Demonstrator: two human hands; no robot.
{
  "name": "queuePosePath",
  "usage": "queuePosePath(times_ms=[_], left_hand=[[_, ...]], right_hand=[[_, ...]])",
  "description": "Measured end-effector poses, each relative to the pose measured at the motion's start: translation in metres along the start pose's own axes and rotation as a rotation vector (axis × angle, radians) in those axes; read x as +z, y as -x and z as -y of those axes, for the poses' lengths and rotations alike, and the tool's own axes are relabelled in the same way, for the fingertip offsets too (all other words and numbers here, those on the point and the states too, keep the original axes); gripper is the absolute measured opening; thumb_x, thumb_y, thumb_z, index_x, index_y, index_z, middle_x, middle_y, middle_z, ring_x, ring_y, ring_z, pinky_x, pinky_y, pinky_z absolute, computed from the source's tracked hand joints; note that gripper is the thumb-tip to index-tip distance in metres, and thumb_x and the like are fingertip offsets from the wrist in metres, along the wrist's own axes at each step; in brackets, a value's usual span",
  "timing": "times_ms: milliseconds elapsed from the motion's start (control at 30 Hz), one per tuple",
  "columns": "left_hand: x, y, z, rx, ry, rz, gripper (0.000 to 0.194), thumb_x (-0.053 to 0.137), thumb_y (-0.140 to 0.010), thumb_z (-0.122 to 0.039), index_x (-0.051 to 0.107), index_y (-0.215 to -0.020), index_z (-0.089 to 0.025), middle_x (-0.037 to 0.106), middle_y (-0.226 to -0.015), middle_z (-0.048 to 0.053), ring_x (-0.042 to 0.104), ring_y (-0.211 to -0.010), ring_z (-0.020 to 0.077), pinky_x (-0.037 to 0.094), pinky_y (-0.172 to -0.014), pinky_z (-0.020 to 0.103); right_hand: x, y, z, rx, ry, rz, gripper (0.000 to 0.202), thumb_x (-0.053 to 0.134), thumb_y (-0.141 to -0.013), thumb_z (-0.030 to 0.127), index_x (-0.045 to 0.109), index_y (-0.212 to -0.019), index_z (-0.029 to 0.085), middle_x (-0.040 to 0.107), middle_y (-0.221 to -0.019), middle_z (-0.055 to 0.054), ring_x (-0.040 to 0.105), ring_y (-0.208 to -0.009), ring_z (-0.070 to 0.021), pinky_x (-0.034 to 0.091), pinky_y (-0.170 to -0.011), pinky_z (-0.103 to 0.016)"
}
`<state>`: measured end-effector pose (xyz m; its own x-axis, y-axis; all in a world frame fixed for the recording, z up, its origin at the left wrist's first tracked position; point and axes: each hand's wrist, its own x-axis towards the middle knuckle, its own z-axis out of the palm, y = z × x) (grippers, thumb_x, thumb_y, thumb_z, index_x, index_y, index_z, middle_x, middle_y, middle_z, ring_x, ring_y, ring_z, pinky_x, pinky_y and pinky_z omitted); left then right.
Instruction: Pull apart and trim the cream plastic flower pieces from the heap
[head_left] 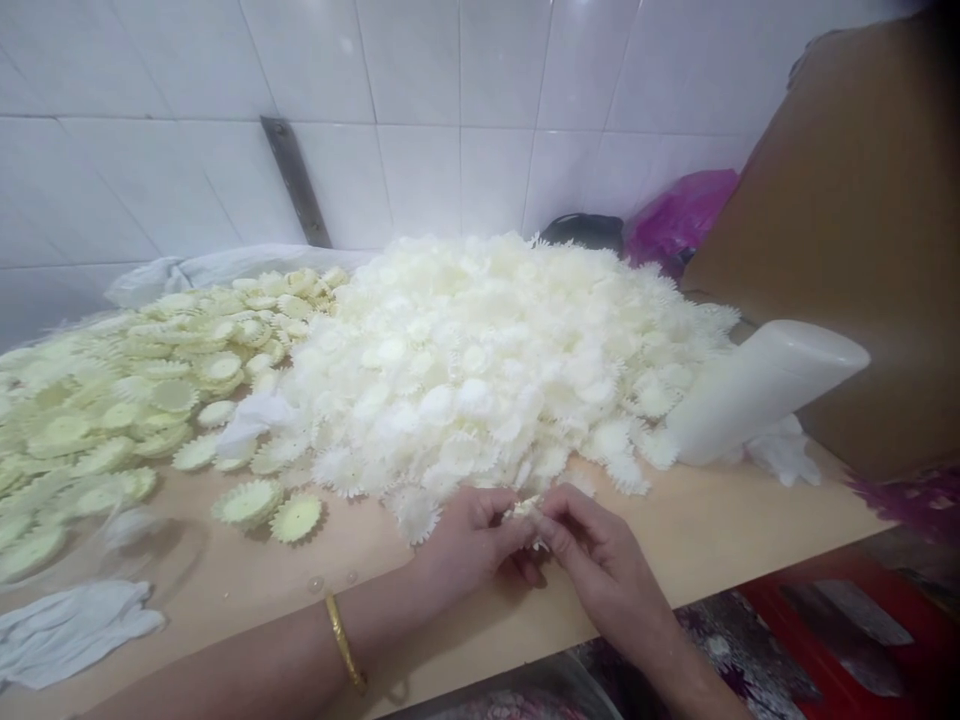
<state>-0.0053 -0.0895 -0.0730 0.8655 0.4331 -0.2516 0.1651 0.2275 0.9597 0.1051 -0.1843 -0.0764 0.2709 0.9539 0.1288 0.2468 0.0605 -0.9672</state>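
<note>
The table supports a pile of pale flowers toward the back edge. White bottle: beside the pile. Left hand and right hand: fingertips pinch a small pale piece near the front edge.

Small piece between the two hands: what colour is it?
The small piece is pale cream, best seen in the head view.
</note>
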Motion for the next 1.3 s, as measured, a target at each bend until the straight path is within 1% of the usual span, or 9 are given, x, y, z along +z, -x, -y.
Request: queuePosePath(times_ms=[100, 233, 300, 400, 467, 633, 867, 1067, 1300], left_hand=[[0.000, 0.000, -0.002, -0.011, -0.003, 0.021, 0.029, 0.055, -0.074, -0.037, 0.060, -0.070, -0.010, 0.060, -0.058, 0.005, 0.057, -0.054, 0.0119, 0.044, -0.055, 0.023], [0.002, 0.001, -0.004, -0.067, 0.002, 0.023, 0.034, 0.053, -0.075, -0.042, 0.060, -0.066, -0.009, 0.059, -0.055, 0.005, 0.058, -0.050, 0.0120, 0.042, -0.049, 0.020], [0.003, 0.002, -0.002, -0.085, 0.030, -0.012, 0.036, 0.053, -0.074, -0.042, 0.058, -0.061, -0.010, 0.058, -0.051, 0.004, 0.056, -0.046, 0.0107, 0.039, -0.045, 0.018], [0.002, 0.004, 0.003, -0.078, 0.075, -0.059, 0.035, 0.053, -0.075, -0.042, 0.056, -0.058, -0.011, 0.057, -0.049, 0.003, 0.053, -0.042, 0.0086, 0.038, -0.043, 0.017], [0.002, 0.003, 0.005, -0.079, 0.063, -0.060, 0.035, 0.053, -0.075, -0.041, 0.055, -0.057, -0.011, 0.057, -0.049, 0.003, 0.053, -0.043, 0.0085, 0.039, -0.044, 0.018], [0.003, -0.001, 0.002, -0.056, 0.029, -0.076, 0.028, 0.054, -0.074, -0.038, 0.056, -0.067, -0.012, 0.059, -0.053, 0.002, 0.054, -0.045, 0.0086, 0.039, -0.044, 0.017], [0.005, 0.002, 0.003, -0.082, 0.021, -0.085, 0.030, 0.052, -0.075, -0.043, 0.045, -0.065, -0.015, 0.056, -0.051, -0.001, 0.049, -0.036, 0.0073, 0.035, -0.035, 0.016], [0.005, 0.003, 0.002, -0.042, 0.041, -0.070, 0.033, 0.054, -0.073, -0.046, 0.052, -0.065, -0.014, 0.053, -0.045, -0.001, 0.048, -0.034, 0.0066, 0.033, -0.033, 0.014], [0.005, 0.001, 0.001, -0.023, 0.147, -0.024, 0.037, 0.056, -0.071, -0.047, 0.052, -0.058, -0.013, 0.054, -0.045, -0.001, 0.050, -0.035, 0.0072, 0.035, -0.034, 0.015]], right_hand=[[0.005, 0.001, 0.000, -0.029, 0.097, -0.041, 0.022, 0.035, -0.088, 0.028, 0.038, -0.068, 0.020, 0.047, -0.058, 0.003, 0.049, -0.054, -0.0115, 0.039, -0.052, -0.023], [0.002, 0.000, -0.011, -0.126, 0.363, -0.194, 0.021, 0.032, -0.087, 0.025, 0.036, -0.067, 0.020, 0.047, -0.061, 0.001, 0.046, -0.054, -0.0118, 0.037, -0.051, -0.023], [-0.011, 0.000, -0.019, -0.155, 0.537, -0.353, 0.019, 0.033, -0.086, 0.024, 0.038, -0.068, 0.020, 0.048, -0.061, 0.000, 0.046, -0.054, -0.0133, 0.036, -0.050, -0.024], [-0.042, 0.002, -0.025, -0.084, 0.746, -0.699, 0.017, 0.039, -0.083, 0.027, 0.043, -0.068, 0.020, 0.051, -0.060, -0.002, 0.049, -0.054, -0.0161, 0.036, -0.051, -0.026], [-0.058, 0.004, -0.024, -0.009, 0.740, -0.775, 0.018, 0.042, -0.083, 0.031, 0.046, -0.069, 0.020, 0.053, -0.058, -0.001, 0.050, -0.054, -0.0163, 0.036, -0.051, -0.025], [-0.051, 0.003, -0.022, -0.101, 0.707, -0.524, 0.017, 0.042, -0.084, 0.029, 0.054, -0.079, 0.018, 0.059, -0.075, -0.004, 0.054, -0.068, -0.0171, 0.041, -0.059, -0.026], [-0.031, 0.007, -0.011, -0.142, 0.606, -0.471, 0.015, 0.045, -0.083, 0.026, 0.053, -0.073, 0.019, 0.056, -0.067, -0.001, 0.052, -0.063, -0.0149, 0.041, -0.060, -0.025], [-0.009, 0.011, 0.006, -0.238, 0.399, -0.226, 0.012, 0.046, -0.083, 0.023, 0.056, -0.077, 0.020, 0.059, -0.073, -0.002, 0.055, -0.068, -0.0149, 0.043, -0.058, -0.023], [-0.004, 0.007, 0.007, -0.076, 0.219, -0.027, 0.008, 0.049, -0.081, 0.022, 0.051, -0.074, 0.019, 0.058, -0.069, 0.000, 0.056, -0.066, -0.0133, 0.044, -0.061, -0.023]])
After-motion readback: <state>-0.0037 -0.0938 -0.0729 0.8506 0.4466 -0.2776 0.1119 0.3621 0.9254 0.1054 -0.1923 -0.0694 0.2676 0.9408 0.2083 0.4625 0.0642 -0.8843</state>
